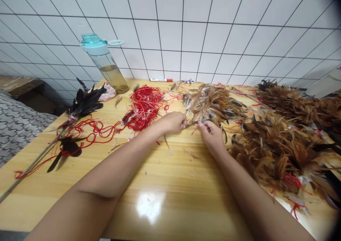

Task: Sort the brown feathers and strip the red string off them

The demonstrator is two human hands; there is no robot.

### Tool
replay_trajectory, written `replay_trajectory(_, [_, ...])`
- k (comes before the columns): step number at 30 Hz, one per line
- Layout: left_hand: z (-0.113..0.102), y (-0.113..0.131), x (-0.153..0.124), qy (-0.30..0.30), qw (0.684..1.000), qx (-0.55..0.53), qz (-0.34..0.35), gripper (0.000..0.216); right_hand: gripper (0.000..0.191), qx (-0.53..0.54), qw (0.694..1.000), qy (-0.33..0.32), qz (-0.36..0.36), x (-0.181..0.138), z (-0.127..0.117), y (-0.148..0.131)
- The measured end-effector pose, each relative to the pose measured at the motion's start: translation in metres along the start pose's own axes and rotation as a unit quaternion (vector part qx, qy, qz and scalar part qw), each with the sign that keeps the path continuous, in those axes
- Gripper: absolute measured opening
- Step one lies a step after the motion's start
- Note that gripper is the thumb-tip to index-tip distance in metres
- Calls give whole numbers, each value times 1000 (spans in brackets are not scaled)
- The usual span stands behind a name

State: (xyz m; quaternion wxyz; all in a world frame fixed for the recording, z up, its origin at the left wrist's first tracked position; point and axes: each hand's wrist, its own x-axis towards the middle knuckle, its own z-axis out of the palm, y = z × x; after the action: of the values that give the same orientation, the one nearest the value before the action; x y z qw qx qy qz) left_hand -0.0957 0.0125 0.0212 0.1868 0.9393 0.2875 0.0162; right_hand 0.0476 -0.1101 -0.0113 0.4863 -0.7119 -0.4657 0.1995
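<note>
My left hand (174,122) is closed in a fist at the near left edge of a pile of brown and black feathers (213,100). From its fingertips a thin dark feather (194,124) stretches across to my right hand (213,136), where thumb and forefinger pinch its other end. A short red thread hangs near the right fingertips. To the left of my hands lies a tangled heap of red string (145,108). Exactly how the left fingers grip is hidden by the back of that hand.
Bundled brown feathers (277,148) cover the right side of the wooden table (170,184). A stick with black feathers (85,104) lies at the left. A water bottle (112,70) and a red marker (161,80) are by the tiled wall.
</note>
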Motion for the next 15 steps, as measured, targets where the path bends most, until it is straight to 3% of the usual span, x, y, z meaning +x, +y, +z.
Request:
replay_trajectory(3, [1, -3, 1, 40, 998, -36, 13, 8, 29, 6, 1000, -1, 0, 0, 0, 1])
replay_trajectory(6, [-2, -3, 2, 79, 981, -178, 11, 7, 28, 9, 1000, 1, -5, 0, 0, 1])
replay_trajectory(8, [-3, -1, 3, 87, 945, -315, -3, 9, 29, 8, 1000, 2, -4, 0, 0, 1])
replay_trajectory(11, [-2, 6, 5, 78, 868, -490, -25, 13, 29, 13, 1000, 5, 0, 1, 0, 1])
replay_trajectory(13, [0, 10, 5, 64, 829, -555, -29, 16, 29, 18, 1000, 6, 2, 1, 0, 2])
replay_trajectory(15, [3, 15, 5, 49, 809, -585, -33, 19, 29, 20, 1000, 4, -1, 1, 0, 2])
